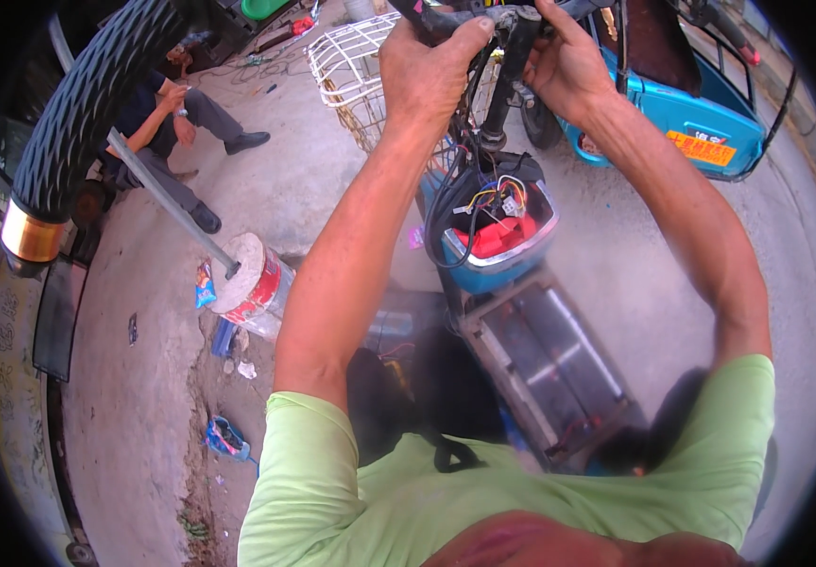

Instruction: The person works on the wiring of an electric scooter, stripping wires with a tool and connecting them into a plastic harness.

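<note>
At the top of the view my left hand (427,71) is closed round the bare handlebar (512,17) of an electric scooter, its thumb along the top. My right hand (573,71) curls in from the other side, its thumb up by the bar; its fingertips are partly hidden behind the black steering stem (518,52). Below the hands, dark cables run down to an opened blue front housing (493,274). Loose coloured wires with white connectors (510,203) lie over red material (500,236) inside it. Nearer me, an uncovered battery bay (549,359) shows dark blocks.
A white wire basket (351,66) sits ahead of the stem. A black handlebar grip (96,123) with a gold end looms close at upper left. A pole stands in a concrete-filled bucket (255,279). One person (167,123) sits at left; a blue cargo tricycle (663,123) stands at right.
</note>
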A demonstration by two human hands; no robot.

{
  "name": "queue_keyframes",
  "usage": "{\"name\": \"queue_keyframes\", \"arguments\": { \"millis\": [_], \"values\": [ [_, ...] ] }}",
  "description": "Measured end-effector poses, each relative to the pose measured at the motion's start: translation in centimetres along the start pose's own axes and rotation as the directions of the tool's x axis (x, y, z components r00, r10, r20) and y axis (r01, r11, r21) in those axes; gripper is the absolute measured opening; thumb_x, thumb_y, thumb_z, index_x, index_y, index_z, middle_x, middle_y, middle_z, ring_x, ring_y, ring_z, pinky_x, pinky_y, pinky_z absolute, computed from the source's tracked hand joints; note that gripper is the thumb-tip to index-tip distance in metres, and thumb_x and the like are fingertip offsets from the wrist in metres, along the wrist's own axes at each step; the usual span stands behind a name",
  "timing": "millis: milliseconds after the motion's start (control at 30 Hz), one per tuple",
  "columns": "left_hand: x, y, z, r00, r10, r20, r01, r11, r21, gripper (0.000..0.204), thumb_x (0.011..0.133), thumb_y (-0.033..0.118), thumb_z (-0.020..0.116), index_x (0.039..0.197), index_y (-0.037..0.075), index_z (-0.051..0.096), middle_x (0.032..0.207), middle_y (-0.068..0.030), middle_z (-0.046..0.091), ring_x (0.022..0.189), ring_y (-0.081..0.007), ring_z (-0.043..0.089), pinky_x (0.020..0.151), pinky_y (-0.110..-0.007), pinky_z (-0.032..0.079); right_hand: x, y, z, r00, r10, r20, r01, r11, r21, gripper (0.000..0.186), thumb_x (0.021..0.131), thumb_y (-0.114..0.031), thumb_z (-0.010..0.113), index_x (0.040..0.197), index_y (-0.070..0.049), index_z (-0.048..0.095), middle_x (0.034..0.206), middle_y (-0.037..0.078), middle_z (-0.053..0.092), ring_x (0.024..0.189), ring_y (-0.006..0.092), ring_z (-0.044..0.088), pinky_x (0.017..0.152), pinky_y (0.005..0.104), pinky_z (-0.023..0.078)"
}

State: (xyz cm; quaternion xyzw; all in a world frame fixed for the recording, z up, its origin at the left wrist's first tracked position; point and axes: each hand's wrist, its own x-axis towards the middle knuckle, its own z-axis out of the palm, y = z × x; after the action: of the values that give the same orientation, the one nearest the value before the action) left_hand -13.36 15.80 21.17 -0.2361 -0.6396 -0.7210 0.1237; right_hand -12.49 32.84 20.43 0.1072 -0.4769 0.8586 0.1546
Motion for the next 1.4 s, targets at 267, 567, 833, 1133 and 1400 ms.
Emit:
{"name": "queue_keyframes", "arguments": {
  "millis": [267, 567, 833, 1133, 1400],
  "values": [
    [0.1, -1.0, -0.9, 0.995, 0.039, 0.091, -0.036, 0.999, -0.038, 0.032, 0.088, 0.018, 0.078, 0.109, -0.003, 0.068, 0.094, -0.0083, 0.071, 0.08, -0.0162, 0.064, 0.071, -0.03, 0.049, 0.0, -0.4, -1.8, 0.988, 0.084, 0.133, -0.089, 0.995, 0.034, 0.038, 0.105, -0.043, 0.058, 0.127, -0.012, 0.064, 0.119, 0.005, 0.07, 0.11, 0.0178, 0.064, 0.1, 0.039, 0.049],
    [-8.0, 2.6, -6.4, 0.716, 0.62, 0.322, -0.618, 0.347, 0.706, 0.055, 0.08, 0.022, 0.081, 0.126, -0.001, 0.062, 0.112, -0.0184, 0.068, 0.105, -0.036, 0.064, 0.1, -0.045, 0.047, 0.2, -0.2, -1.5, 0.98, 0.115, 0.165, -0.094, 0.987, -0.127, 0.043, 0.103, -0.05, 0.059, 0.122, -0.013, 0.068, 0.117, 0.004, 0.071, 0.105, 0.018, 0.06, 0.096, 0.0395, 0.045],
    [-1.0, 9.8, -0.7, 0.321, 0.709, 0.628, -0.804, -0.146, 0.577, 0.039, 0.083, 0.015, 0.08, 0.119, 0.005, 0.069, 0.107, -0.0169, 0.071, 0.096, -0.0354, 0.068, 0.083, -0.04, 0.056, -0.5, -0.4, -2.5, 0.963, 0.109, 0.244, -0.108, 0.994, -0.02, 0.04, 0.103, -0.043, 0.058, 0.124, -0.011, 0.067, 0.123, 0.006, 0.069, 0.11, 0.0201, 0.061, 0.099, 0.042, 0.044],
    [0.4, 11.9, 3.5, 0.712, 0.395, 0.581, -0.617, -0.045, 0.786, 0.06, 0.075, 0.016, 0.076, 0.131, 0.006, 0.056, 0.117, -0.0248, 0.065, 0.11, -0.043, 0.065, 0.092, -0.051, 0.054, 1.7, 0.0, -4.8, 0.93, 0.131, 0.342, -0.132, 0.991, -0.021, 0.031, 0.101, -0.031, 0.054, 0.122, -0.011, 0.067, 0.12, 0.004, 0.07, 0.11, 0.0179, 0.062, 0.09, 0.0364, 0.045],
    [1.0, 11.7, 3.6, 0.694, 0.393, 0.603, -0.64, -0.048, 0.767, 0.052, 0.076, 0.019, 0.077, 0.12, 0.001, 0.056, 0.114, -0.0259, 0.065, 0.108, -0.045, 0.064, 0.093, -0.051, 0.052, 2.2, 0.2, -6.1, 0.9, 0.135, 0.415, -0.139, 0.99, -0.021, 0.027, 0.101, -0.025, 0.057, 0.123, -0.012, 0.065, 0.118, 0.003, 0.069, 0.109, 0.0158, 0.062, 0.086, 0.0349, 0.047]
  ]
}}
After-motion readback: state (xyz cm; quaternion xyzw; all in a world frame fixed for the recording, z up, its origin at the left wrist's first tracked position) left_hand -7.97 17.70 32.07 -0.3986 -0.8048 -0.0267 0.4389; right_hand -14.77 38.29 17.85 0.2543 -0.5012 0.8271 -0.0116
